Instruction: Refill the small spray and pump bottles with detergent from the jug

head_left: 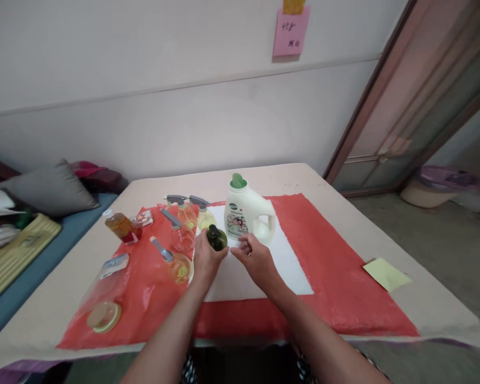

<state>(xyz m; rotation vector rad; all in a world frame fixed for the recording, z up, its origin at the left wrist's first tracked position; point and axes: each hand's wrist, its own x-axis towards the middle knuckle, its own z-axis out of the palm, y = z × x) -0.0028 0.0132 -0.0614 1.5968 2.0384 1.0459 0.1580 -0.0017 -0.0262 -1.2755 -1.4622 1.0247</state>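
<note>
My left hand (207, 257) is wrapped around a small dark green bottle (216, 239) with a black top, held above a white sheet (285, 266). To its right is my right hand (256, 258), fingers loosely bent and apart, holding nothing I can see. Just behind both hands stands a white detergent jug (237, 212) with a green spout in its uncapped mouth. Left of my left hand, several clear round bottles with grey handles stand on red plastic; the nearest bottle (181, 269) and a pinkish bottle (182, 238) hold liquid.
An amber bottle (122, 226) with a white cap stands at the left. A clear bag (112, 274) and a round lidded tub (104, 317) lie nearer. A yellow paper (386, 274) lies near the right edge. A wall (208, 128) rises behind the table.
</note>
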